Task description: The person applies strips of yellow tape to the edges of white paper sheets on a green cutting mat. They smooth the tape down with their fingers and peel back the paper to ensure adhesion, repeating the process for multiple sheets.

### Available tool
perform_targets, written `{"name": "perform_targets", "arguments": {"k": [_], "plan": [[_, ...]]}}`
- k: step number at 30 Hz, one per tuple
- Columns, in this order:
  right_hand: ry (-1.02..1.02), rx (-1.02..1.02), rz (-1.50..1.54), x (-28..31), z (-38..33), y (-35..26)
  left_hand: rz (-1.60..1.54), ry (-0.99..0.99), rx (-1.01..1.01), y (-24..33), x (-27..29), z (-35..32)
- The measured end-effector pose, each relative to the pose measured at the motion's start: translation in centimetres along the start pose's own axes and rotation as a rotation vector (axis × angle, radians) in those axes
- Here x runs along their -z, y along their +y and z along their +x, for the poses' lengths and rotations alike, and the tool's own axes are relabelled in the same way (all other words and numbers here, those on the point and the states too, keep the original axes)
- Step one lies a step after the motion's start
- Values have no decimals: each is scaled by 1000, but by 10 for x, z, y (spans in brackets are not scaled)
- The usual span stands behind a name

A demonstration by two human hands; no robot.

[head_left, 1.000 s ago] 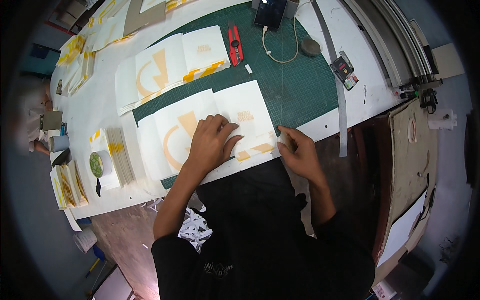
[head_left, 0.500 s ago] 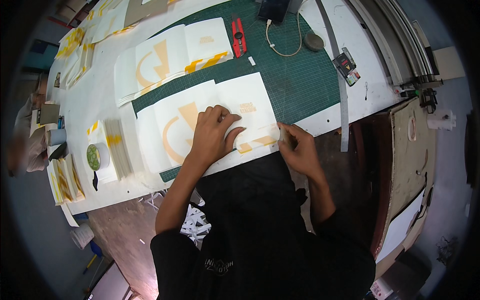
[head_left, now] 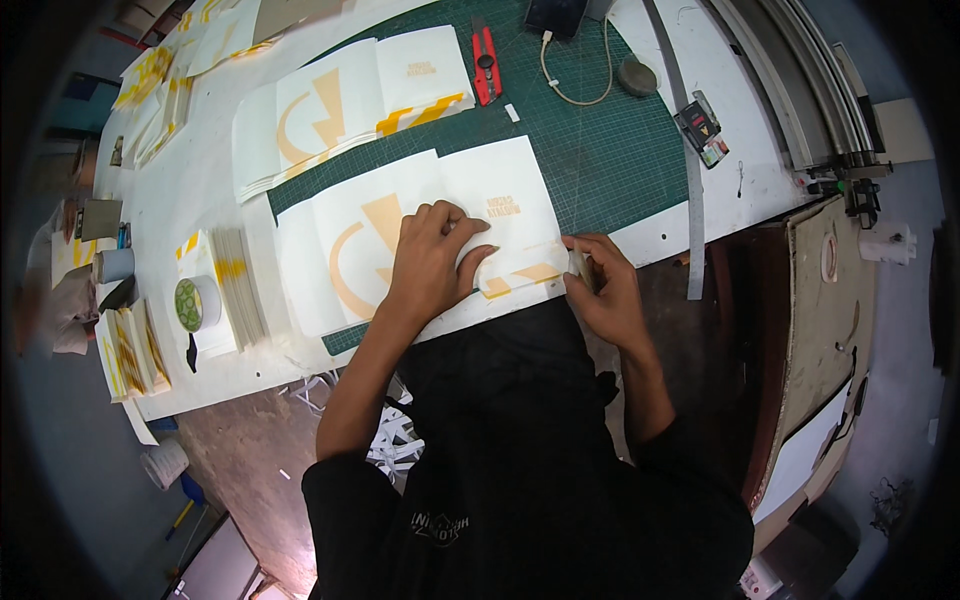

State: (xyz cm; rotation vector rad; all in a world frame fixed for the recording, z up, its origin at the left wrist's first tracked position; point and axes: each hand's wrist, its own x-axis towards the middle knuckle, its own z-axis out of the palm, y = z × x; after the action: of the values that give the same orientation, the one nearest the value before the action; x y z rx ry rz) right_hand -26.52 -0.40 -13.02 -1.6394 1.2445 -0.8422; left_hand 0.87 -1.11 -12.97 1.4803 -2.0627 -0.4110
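Note:
A white printed paper sheet [head_left: 515, 170] with a pale orange design lies creased on the green cutting mat [head_left: 620, 150], reaching to the table's front edge. My left hand [head_left: 435, 255] rests on its middle, fingers bent and thumb spread away from them, holding nothing. At the sheet's right edge, my right hand [head_left: 607, 290] pinches a small pale flat piece [head_left: 577, 264] between thumb and fingers; its kind is partly hidden. Between the hands, a narrow flap with yellow stripes [head_left: 530, 277] runs along the sheet's near edge.
Behind lies a stack of similar printed sheets [head_left: 420, 75], beside a red cutter [head_left: 486, 65]. A steel ruler [head_left: 695, 235] overhangs the front edge. To the left, a tape roll [head_left: 197, 305] sits on folded paper bundles [head_left: 240, 285]. A phone [head_left: 553, 14] with cable is at the back.
The whole view has shifted slightly. My right hand has moved a little to the right along the sheet's edge, while my left hand stays in place on the paper.

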Motion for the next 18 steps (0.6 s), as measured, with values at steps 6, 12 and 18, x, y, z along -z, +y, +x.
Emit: {"name": "perform_targets", "arguments": {"k": [6, 12, 18], "plan": [[14, -8, 6, -1, -2, -2, -8, 2, 0, -2, -2, 1], [50, -37, 72, -1, -4, -6, -12, 4, 11, 0, -2, 0], [94, 26, 48, -4, -7, -6, 11, 42, -16, 0, -2, 1]]}}
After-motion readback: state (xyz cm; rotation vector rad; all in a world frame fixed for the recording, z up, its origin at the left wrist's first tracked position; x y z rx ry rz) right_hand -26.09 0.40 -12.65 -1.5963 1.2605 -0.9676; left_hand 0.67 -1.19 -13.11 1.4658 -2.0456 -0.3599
